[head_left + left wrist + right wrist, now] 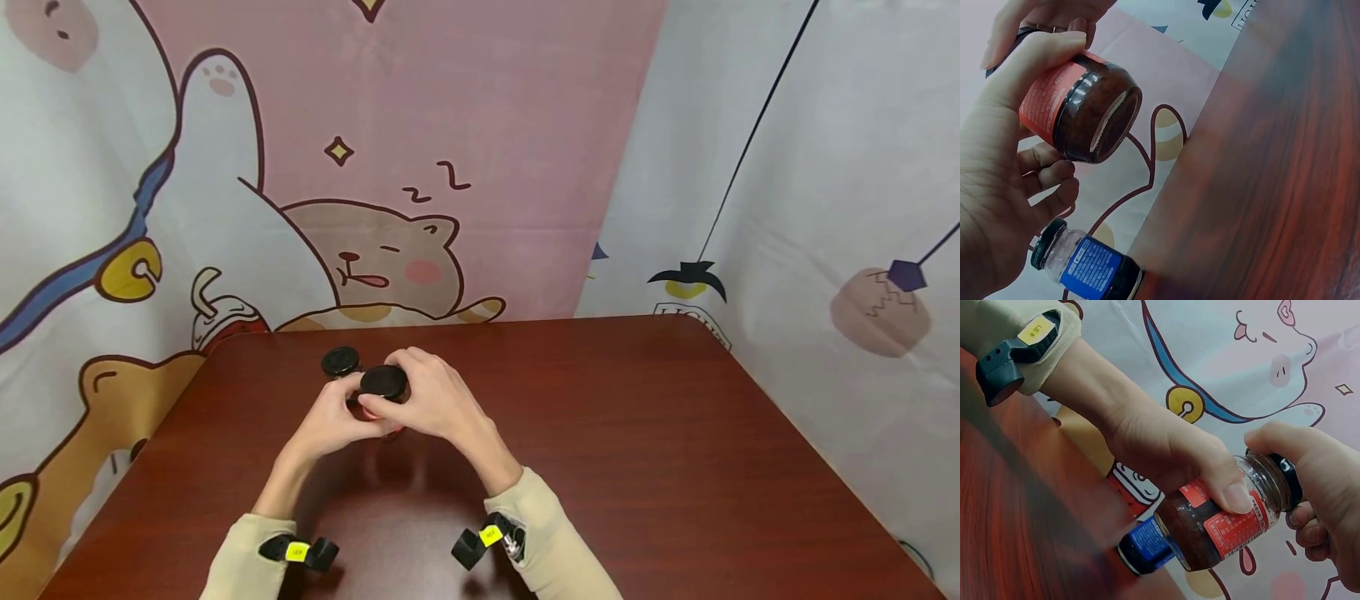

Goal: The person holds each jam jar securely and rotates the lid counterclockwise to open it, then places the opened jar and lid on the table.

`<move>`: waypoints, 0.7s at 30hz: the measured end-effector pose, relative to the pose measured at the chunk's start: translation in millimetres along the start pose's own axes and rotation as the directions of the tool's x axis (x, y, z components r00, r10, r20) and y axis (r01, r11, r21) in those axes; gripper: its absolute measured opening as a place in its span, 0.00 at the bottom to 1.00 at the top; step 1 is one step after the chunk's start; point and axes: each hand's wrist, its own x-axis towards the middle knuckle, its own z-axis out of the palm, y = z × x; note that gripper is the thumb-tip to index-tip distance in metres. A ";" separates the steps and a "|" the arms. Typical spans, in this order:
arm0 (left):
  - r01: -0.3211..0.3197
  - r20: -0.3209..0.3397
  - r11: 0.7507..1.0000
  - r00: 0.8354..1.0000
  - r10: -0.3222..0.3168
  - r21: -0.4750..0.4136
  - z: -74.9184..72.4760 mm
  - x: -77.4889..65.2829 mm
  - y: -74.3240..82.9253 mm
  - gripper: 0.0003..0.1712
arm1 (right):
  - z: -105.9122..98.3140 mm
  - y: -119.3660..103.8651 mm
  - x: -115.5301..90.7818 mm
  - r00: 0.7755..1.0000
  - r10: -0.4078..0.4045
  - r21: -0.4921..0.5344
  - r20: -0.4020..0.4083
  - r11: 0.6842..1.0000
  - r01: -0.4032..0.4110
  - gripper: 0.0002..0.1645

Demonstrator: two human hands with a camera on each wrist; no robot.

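The left grip [337, 417] clasps the red-labelled jar [1100, 109] over the surface [675, 433], a blue-labelled jar [1091, 265] at its 10 o'clock; the right grip [438, 396] grasps the black lid [384, 382]; lid-turning seems in hand, the next move likely needing a steady jar.

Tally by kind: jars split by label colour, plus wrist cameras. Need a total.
Red-label jar: 1, held by the left hand and the right hand
Blue-label jar: 1, on the table
Wrist cameras: 2, left wrist camera and right wrist camera
Total: 4
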 end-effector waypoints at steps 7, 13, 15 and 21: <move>-0.031 -0.006 0.999 0.999 0.031 0.008 6.3 5.4 3.5 0.25 | -6.1 6.6 -2.9 1.000 -0.014 0.014 -0.009 1.000 0.014 0.25; -0.035 -0.018 0.999 0.999 0.034 -0.016 14.3 11.8 17.3 0.27 | -13.6 14.2 -4.8 1.000 -0.007 0.044 -0.009 0.999 0.007 0.24; -0.039 -0.021 0.999 0.999 0.038 -0.014 17.4 14.4 17.6 0.28 | -16.3 16.5 -5.7 1.000 -0.004 0.051 -0.009 0.999 0.004 0.24; -0.066 -0.038 0.998 0.997 0.066 -0.021 29.2 21.5 9.5 0.28 | -23.9 23.4 -10.6 1.000 0.001 0.048 -0.021 0.999 0.000 0.25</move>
